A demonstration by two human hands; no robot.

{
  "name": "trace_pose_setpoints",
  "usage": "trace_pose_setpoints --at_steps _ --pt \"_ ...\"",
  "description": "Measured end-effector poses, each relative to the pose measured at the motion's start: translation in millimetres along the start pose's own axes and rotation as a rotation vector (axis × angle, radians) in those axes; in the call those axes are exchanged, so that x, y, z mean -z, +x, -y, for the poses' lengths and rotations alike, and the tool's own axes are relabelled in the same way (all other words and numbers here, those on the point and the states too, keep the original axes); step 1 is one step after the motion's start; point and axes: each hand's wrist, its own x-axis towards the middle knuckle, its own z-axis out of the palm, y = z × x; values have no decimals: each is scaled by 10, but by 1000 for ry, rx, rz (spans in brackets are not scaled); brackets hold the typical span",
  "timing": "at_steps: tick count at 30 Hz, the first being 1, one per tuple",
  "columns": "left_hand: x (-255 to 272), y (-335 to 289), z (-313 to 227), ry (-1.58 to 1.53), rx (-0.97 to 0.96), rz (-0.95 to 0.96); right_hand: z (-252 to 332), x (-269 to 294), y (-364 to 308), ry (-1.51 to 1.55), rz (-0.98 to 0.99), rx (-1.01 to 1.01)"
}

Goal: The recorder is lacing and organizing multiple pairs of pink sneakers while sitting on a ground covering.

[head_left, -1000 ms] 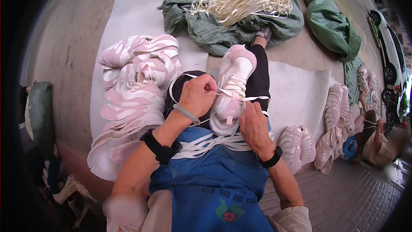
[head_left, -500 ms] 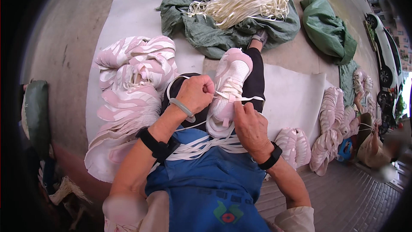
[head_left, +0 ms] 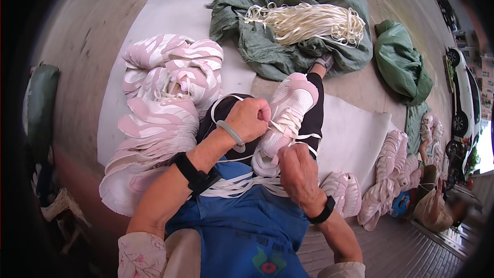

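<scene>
While the pink and white shoe (head_left: pixel 288 107) lay slanted above the person's black trousers (head_left: pixel 315 102), toe pointing away and heel toward the blue apron (head_left: pixel 226 226), both hands worked close against it. At the shoe's left side the left hand (head_left: pixel 249 119) was curled into a tight fist, seemingly pinching a flat white lace (head_left: pixel 307 136) that ran to the shoe's lacing. At its right side, near the heel, the right hand (head_left: pixel 298 170) had its fingers bent inward, but the tips were hidden, so whether they held anything could not be told. Judging by its mesh and thin panels, the shoe would likely handle as light and soft, apt to twist or fold under a one-sided pull rather than break. Its toe looked a little firmer than the rest; the padded-looking heel and the side edges along the lacing seemed the best places to take hold, sparing the mesh. The lace looked smooth and likely to slip, better suited to a firm fingertip pinch. Left of the shoe rose a stack of similar pieces (head_left: pixel 159 118); beyond its toe, a bundle of pale laces (head_left: pixel 314 20) lay on a green sack (head_left: pixel 242 10).
</scene>
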Motion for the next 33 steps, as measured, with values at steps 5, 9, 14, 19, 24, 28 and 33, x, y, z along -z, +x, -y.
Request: trace_pose_setpoints --at_steps 5,9,14,19,24,28,33 --pt "-1 1 -39 165 -75 -9 134 -53 93 179 47 -98" --pt "-31 13 -51 200 -113 -46 -137 -117 181 163 48 -273" --pt "-61 -8 -19 183 -128 -83 -145 -224 205 45 -21 -315" --pt "-125 -90 -50 260 -271 -145 -62 -227 217 57 40 -463" --pt "-75 -86 -38 285 -270 -139 -74 -324 199 94 -38 -439" --pt "-78 -119 -15 285 -257 -188 -110 -429 236 97 -102 -420" --pt "-137 -153 -38 326 -301 -190 -126 -451 257 -25 -97 -360"
